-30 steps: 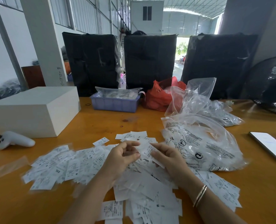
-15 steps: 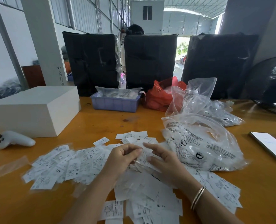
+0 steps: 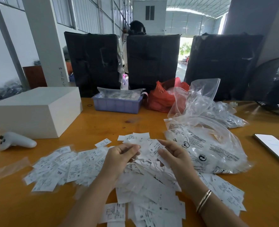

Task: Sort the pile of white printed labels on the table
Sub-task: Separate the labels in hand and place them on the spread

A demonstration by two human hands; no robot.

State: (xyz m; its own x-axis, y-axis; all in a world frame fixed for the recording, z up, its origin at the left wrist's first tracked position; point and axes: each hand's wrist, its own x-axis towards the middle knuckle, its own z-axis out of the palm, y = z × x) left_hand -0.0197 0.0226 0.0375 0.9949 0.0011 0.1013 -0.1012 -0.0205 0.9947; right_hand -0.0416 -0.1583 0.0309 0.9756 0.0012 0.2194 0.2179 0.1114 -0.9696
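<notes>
Head view: pile of white printed labels (image 3: 148, 182) sits on the near-centre of the wooden table (image 3: 102, 125), spread loose from left of centre to the bottom right, many overlapping. Size letters readable on a few (M, XXL, S); most are blurred or face down.

Both hands are raised just above the pile's far edge. Left hand (image 3: 120, 157) has its fingers curled in, pinching white label paper at the fingertips. Right hand (image 3: 173, 155) pinches a label marked S (image 3: 154, 149) between thumb and fingers. The two grips nearly meet; can't tell whether it's one label or a small stack.

Just right of the pile: clear printed plastic bags (image 3: 205, 145), touching or overlapping the labels' right edge. Phone (image 3: 273, 147) further right, screen lit. White box (image 3: 37, 110) and a white handheld controller (image 3: 16, 141) to the left, well apart from the pile. Blue tray (image 3: 117, 104) and red bag (image 3: 163, 97) at the back.

Risks, my read:
- No separated stacks visible, so sorted ones could land back in the mix.
- Thin labels cling; two could be pinched as one and a size misfiled.
- Labels may slide under the bags and get missed.
- Fan (image 3: 272, 86) sits at far right; airflow would scatter loose paper.
</notes>
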